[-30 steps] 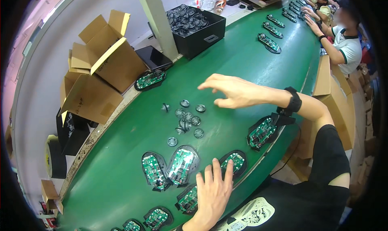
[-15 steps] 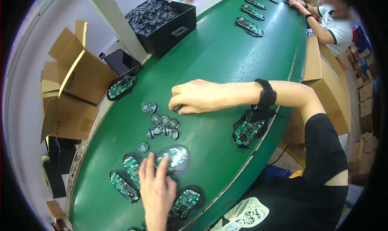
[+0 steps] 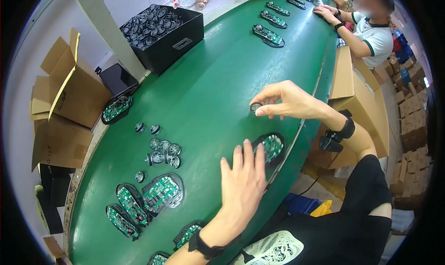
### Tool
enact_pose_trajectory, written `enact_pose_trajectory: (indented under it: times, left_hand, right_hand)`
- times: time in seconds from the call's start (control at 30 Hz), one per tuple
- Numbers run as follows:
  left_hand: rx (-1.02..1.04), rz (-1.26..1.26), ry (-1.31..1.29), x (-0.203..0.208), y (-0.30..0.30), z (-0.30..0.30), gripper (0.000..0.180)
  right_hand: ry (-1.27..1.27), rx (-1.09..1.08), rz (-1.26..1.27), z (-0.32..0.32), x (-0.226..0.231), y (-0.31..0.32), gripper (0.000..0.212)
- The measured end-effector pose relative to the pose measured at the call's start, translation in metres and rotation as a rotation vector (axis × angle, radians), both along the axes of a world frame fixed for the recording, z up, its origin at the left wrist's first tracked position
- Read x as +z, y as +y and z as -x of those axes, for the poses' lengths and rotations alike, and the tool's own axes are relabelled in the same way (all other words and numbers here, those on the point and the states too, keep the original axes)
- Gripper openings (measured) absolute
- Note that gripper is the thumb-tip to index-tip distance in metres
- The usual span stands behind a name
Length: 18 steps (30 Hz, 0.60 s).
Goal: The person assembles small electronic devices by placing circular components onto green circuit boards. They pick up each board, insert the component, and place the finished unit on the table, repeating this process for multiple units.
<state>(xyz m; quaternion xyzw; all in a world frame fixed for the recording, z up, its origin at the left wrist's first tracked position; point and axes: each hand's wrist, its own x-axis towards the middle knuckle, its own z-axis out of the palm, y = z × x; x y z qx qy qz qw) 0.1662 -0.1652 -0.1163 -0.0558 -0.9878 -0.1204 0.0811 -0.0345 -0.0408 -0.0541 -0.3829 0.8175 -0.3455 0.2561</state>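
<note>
Between the thumb and fingers of my right hand (image 3: 289, 100) is a small dark wheel (image 3: 255, 108) with a spoked face, held above the green belt. My left hand (image 3: 243, 181) is open, fingers spread, its fingertips at the left side of a green circuit board in a black shell (image 3: 274, 146). I cannot tell whether they touch it. Several loose wheels (image 3: 162, 145) lie in a cluster to the left. Below them sits a wide board in a shell (image 3: 162, 193), with two narrower ones (image 3: 132, 204) beside it. Another board (image 3: 189, 232) is partly hidden by my left forearm.
A black bin (image 3: 174, 47) full of wheels stands at the far left edge, near a post. Open cardboard boxes (image 3: 74, 93) and one more board (image 3: 117, 109) line the left side. Further boards (image 3: 269, 34) sit up the belt; a co-worker (image 3: 371, 38) stands beyond a carton (image 3: 345, 75).
My right hand has moved right, away from the loose wheels, carrying one wheel. My left hand has left the wide board and moved right to the board near the belt's edge. The view has shifted slightly.
</note>
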Motion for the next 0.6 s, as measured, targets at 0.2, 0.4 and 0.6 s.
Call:
enact_pose_trajectory:
  times: [0.2, 0.4, 0.6]
  left_hand:
    - [0.018, -0.045, -0.118, 0.011, -0.051, -0.049, 0.062]
    - [0.063, 0.100, -0.121, 0.008, -0.056, -0.101, 0.059]
    - [0.294, 0.080, -0.127, 0.000, -0.038, -0.130, 0.049]
  right_hand:
    - [-0.168, 0.094, -0.019, -0.028, -0.009, -0.019, 0.032]
    - [0.079, 0.427, 0.151, -0.074, -0.037, -0.050, 0.033]
    - [0.338, 0.590, 0.391, -0.109, -0.048, -0.066, 0.033]
